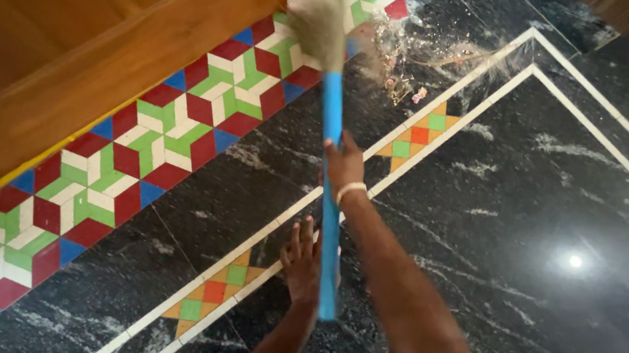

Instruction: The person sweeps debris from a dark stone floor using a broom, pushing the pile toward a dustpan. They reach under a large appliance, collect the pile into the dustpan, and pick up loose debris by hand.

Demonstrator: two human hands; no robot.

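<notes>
Head view: right hand [344, 166] grips the blue broom [331, 113] mid-handle, left hand [302, 261] with fingers spread beside its end. Debris [403, 74] lies gathered near the door [49, 24]; judging by that, sweeping is partway, the pile uncollected.

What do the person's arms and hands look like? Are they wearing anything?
Both arms are bare, with no sleeves showing and no gloves. The right hand has a thin, pale band around the wrist, like a bangle or bracelet. The left hand has nothing on it that shows; no rings or watch can be made out on either one.
</notes>
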